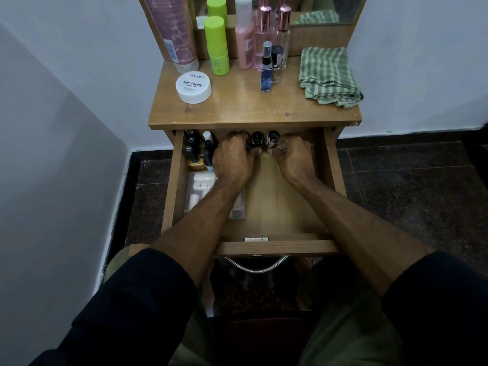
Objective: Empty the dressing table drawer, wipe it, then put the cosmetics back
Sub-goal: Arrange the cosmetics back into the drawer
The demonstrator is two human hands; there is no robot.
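The wooden drawer (277, 247) stands pulled out under the dressing table top (253, 112). My left hand (232, 159) is closed around a small dark-capped bottle (256, 140) at the back of the drawer. My right hand (293, 157) is closed around another dark-capped bottle (273, 140) right beside it. Several dark nail polish bottles (194, 147) stand in the drawer's back left corner. A clear packet of pale items (198, 192) lies along the left side, partly under my left forearm. The green checked cloth (328, 75) lies folded on the table top at the right.
On the table top stand a white nail polish remover tub (193, 87), a pink tube (174, 30), a green bottle (217, 44), a pink bottle (244, 35) and small spray bottles (266, 67). White walls close in left and right. A metal handle (256, 268) hangs below the drawer front.
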